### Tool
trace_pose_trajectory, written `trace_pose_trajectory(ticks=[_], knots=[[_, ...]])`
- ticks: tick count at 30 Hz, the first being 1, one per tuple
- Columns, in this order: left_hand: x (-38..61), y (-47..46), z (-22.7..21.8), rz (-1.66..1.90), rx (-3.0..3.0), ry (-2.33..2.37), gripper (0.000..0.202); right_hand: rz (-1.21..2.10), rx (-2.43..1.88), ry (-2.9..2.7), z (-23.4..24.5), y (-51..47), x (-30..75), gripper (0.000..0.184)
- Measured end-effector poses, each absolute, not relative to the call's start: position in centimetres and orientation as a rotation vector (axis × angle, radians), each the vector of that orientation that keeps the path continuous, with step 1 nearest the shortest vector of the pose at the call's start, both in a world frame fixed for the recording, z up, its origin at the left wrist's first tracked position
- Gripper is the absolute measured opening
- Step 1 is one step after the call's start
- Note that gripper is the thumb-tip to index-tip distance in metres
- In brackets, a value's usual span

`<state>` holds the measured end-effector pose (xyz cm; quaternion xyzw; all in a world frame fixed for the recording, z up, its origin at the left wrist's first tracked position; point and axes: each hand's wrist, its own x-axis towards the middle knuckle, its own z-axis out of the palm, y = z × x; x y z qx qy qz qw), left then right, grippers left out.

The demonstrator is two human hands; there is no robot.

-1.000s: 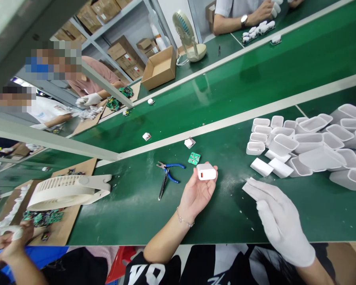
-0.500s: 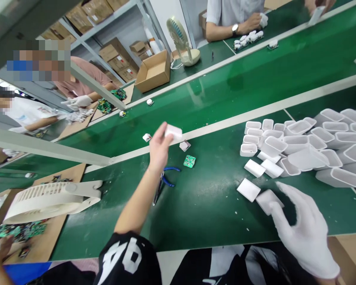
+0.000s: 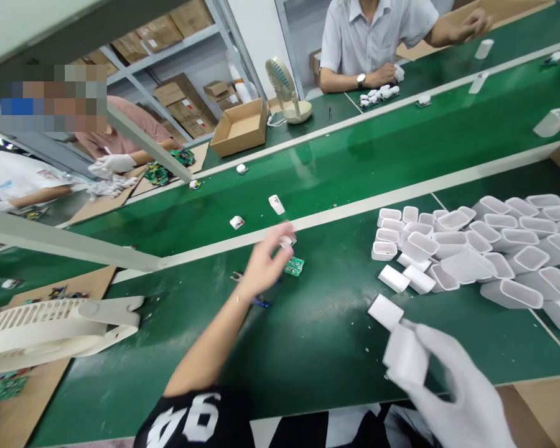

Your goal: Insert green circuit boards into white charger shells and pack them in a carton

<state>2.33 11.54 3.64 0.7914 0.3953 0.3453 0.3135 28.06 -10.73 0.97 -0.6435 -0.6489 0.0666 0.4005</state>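
My left hand (image 3: 267,264), bare and slightly blurred, reaches over the bench with thumb and fingers apart. Its fingertips are at a small white-topped part (image 3: 287,241), which they partly cover; contact is unclear. A green circuit board (image 3: 294,266) lies just beside the hand, and blue-handled pliers (image 3: 260,302) are mostly hidden under the wrist. In a white glove, my right hand (image 3: 448,373) grips a white plastic housing (image 3: 407,358), lifted near the bench's front edge. Another white housing (image 3: 386,312) lies just beyond it. On the green belt rests a white housing (image 3: 276,204).
Many open white housings (image 3: 462,242) crowd the bench at right. A white fan (image 3: 60,326) lies at left by cardboard with circuit boards (image 3: 2,387). Small white-topped parts (image 3: 237,222) sit on the belt (image 3: 354,168). Co-workers sit across it, near a standing fan (image 3: 284,87) and open carton (image 3: 239,127).
My left hand let go of a white housing on the belt and came back to the small white-topped part. My right hand closed on a housing and lifted it leftward.
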Motion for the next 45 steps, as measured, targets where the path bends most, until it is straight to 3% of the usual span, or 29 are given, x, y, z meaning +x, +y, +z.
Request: trace_pose_trajectory(ticks=[3, 5, 9, 13, 15, 18, 26, 28, 32, 40, 42, 45], knots=[[2.8, 3.3, 2.9, 0.405, 1.789, 0.372, 0.075, 0.331, -1.234, -1.994, 2.6, -7.8, 25.1, 0.027], [2.3, 0.2, 1.7, 0.360, 1.600, 0.360, 0.068, 0.285, -1.033, -2.135, 3.5, -5.4, 23.3, 0.027], [-0.1, -0.6, -0.3, 0.692, 1.381, 0.639, 0.055, 0.371, -1.038, -2.241, 5.4, -0.3, 22.0, 0.049], [-1.2, 0.4, -0.6, 0.963, 1.337, 0.810, 0.055, 0.368, -1.658, -2.193, 7.0, 6.0, 21.0, 0.044], [-1.1, 0.3, -0.4, 0.976, 1.343, 0.867, 0.052, 0.386, -1.758, -2.245, 7.1, 9.6, 19.5, 0.042], [-0.9, -0.1, -0.4, 0.950, 1.350, 0.901, 0.047, 0.484, -1.733, -2.311, 6.3, 14.9, 16.0, 0.035], [-1.6, 0.8, -0.8, 0.972, 1.493, 1.092, 0.051, 0.346, -1.420, -2.635, 3.4, 24.7, 7.0, 0.063], [-1.7, 1.0, -0.6, 0.967, 1.572, 1.127, 0.049, 0.337, -1.386, -2.744, 3.6, 25.9, 6.4, 0.058], [-1.9, 0.9, -0.4, 0.937, 1.711, 1.086, 0.044, 0.262, -1.520, -2.777, 5.5, 25.3, 8.0, 0.028], [-1.9, 1.0, -1.2, 0.878, 1.834, 1.071, 0.043, 0.163, -1.909, -2.671, 7.0, 9.7, 16.6, 0.023], [-1.9, 1.0, -1.4, 0.877, 1.894, 1.072, 0.039, 0.425, -1.978, -2.613, 5.9, 6.9, 18.5, 0.022], [-1.9, 1.0, -1.8, 0.880, 1.941, 1.090, 0.041, 0.931, -1.910, -2.361, 4.8, 5.1, 20.7, 0.037]])
